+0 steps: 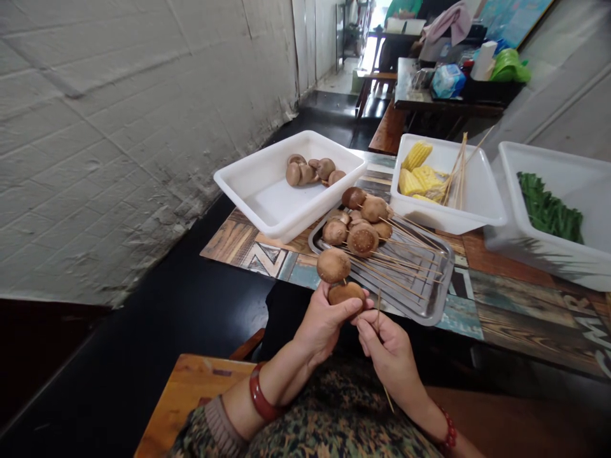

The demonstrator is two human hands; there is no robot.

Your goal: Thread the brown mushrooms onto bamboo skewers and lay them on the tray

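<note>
My left hand (324, 321) is closed around a brown mushroom (345, 294). A second mushroom (333, 265) sits just beyond it, with a bit of thin stick showing between the two caps. Close by, my right hand (387, 346) pinches a thin bamboo skewer (388, 397) that sticks out above and below the fingers. Whether this skewer is the one through the mushrooms is hidden by the fingers. Beyond both hands, a metal tray (436, 308) holds several skewered mushrooms (363, 240), their sticks pointing right.
A white tub (258, 213) with loose mushrooms (305, 172) stands at the left of the table (506, 318). Further right are a tub (477, 219) of corn (422, 178) and skewers, then a tub (592, 261) of green vegetables (548, 207). A person (403, 9) is in the background.
</note>
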